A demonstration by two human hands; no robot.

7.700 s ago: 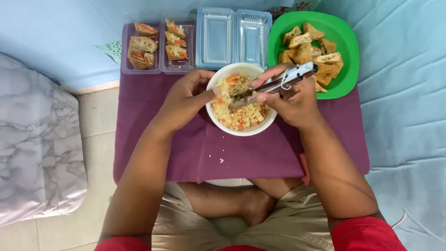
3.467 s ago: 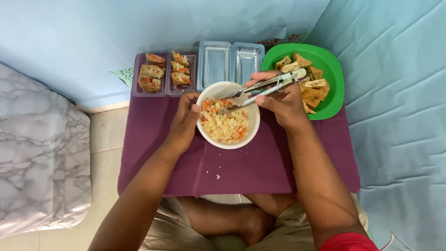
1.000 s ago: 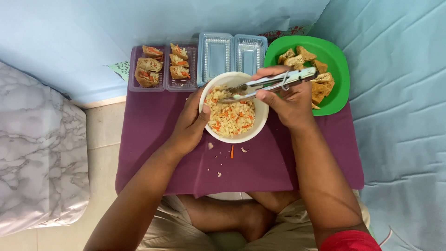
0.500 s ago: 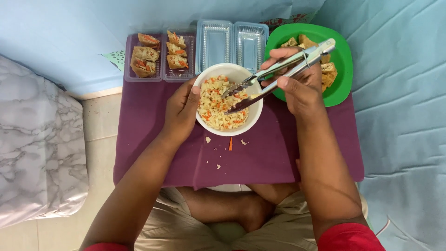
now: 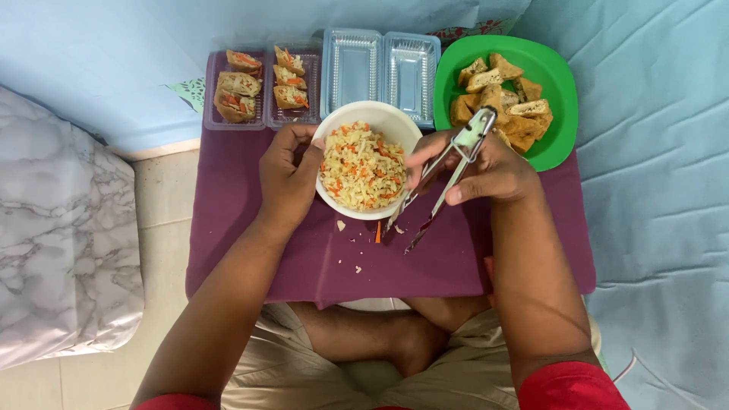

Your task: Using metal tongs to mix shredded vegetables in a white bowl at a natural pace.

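Left hand (image 5: 287, 178) is gripping the white bowl (image 5: 395, 125) of loose, crumbly shredded filling by its rim on the purple cloth (image 5: 228, 228), right hand (image 5: 486, 167) is pinching stiff, probably slippery metal tongs (image 5: 437, 186) mid-arm, tips apart just beside the bowl.

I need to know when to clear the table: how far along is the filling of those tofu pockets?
Done: five stuffed pieces sit in the left tray. In hand: right hand holds open tongs beside the filling bowl, which the left hand steadies. Left: the clear tray is empty; unfilled tofu waits on the green plate.
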